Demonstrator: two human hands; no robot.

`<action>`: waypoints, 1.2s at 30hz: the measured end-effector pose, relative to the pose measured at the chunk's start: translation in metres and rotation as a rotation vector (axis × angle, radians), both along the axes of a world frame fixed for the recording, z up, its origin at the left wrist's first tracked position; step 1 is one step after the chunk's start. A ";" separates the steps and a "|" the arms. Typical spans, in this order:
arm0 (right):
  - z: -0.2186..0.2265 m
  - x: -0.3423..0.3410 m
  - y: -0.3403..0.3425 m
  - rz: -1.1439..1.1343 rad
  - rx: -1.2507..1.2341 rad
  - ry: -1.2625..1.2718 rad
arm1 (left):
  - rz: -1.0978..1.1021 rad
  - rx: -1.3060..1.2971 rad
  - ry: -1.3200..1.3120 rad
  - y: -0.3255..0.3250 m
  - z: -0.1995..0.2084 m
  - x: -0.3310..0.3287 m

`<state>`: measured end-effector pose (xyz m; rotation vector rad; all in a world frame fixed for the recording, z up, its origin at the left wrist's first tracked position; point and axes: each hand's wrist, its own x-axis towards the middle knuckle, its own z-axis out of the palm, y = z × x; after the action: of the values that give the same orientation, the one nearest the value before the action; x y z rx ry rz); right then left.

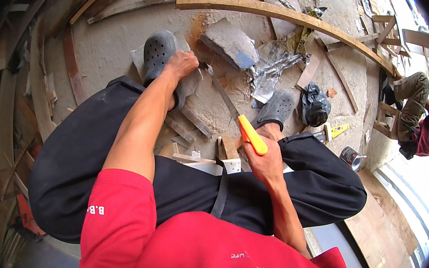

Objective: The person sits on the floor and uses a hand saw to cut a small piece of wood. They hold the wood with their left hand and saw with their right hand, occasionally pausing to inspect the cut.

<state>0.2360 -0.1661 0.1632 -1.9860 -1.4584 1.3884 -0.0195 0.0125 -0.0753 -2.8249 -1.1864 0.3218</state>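
Note:
My right hand [266, 161] is wrapped round the orange and yellow handle [253, 136] of a hand tool with a long, narrow grey blade [226, 97]. The blade slants up and left from the handle, its tip close to my left hand; I cannot make out whether it has teeth. My left hand [182, 64] is closed in a fist beside my left grey clog [160, 51]. Something thin and dark shows at its fingers near the blade tip, too small to name. A stone slab [230, 43] lies just beyond the blade.
A long wooden beam [264, 12] crosses the floor ahead. Crumpled foil-like sheeting [272, 65], a black plastic bag [315, 104], a yellow-ended tool [338, 130] and an open can [350, 157] lie to the right. Scrap wood [38, 74] piles up at left. Another person [421, 112] is at far right.

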 end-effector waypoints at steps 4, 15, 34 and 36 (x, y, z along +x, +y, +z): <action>0.023 -0.006 0.000 0.022 0.008 -0.040 | 0.017 -0.034 0.046 -0.002 0.000 0.002; -0.007 0.007 0.005 -0.001 0.072 0.094 | 0.019 -0.049 -0.027 -0.002 0.006 0.002; -0.039 0.006 -0.013 -0.043 0.092 0.106 | 0.035 -0.116 -0.020 -0.011 0.008 0.001; -0.069 -0.003 0.009 -0.021 0.032 0.034 | -0.015 -0.078 -0.029 0.006 0.006 0.008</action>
<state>0.2334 -0.1574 0.0943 -1.9428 -1.4320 1.3745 -0.0118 0.0186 -0.0689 -2.9131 -1.1827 0.3349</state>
